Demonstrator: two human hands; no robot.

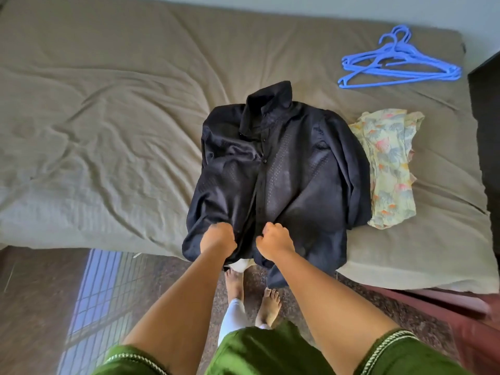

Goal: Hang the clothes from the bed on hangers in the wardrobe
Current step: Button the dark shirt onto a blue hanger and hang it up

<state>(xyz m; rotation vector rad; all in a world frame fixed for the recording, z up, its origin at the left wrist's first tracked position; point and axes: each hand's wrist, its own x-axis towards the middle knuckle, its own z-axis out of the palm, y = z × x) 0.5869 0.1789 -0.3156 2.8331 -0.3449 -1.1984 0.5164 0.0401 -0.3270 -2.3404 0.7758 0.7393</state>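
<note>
Green fabric with pale braided trim, your own garment [270, 350], fills the near edge of the view, and beyond it your two bare feet [267, 301] stand on the speckled stone floor [40, 280], one white trouser leg showing above them. Your forearms reach forward from there to the near edge of the bed [108, 131], which is covered in a rumpled olive-tan sheet.

Your left hand [219, 238] has its fingers curled into the lower hem of the dark navy button-up shirt [276, 169], bunching the cloth on the left side of the button placket. Your right hand [274, 239] is just beside it, fingers curled and pinching the hem on the right side of the placket. That shirt lies face up on the bed with its collar at the far end and its tail hanging over the near edge toward your feet. It carries a faint dotted weave; no label or writing can be read on it.

Just right of the shirt, touching its sleeve, lies a crumpled pale yellow floral garment [387, 166]. Farther off, toward the far right corner of the bed, a small stack of blue plastic hangers [397, 60] rests on the sheet, well apart from both hands.
</note>
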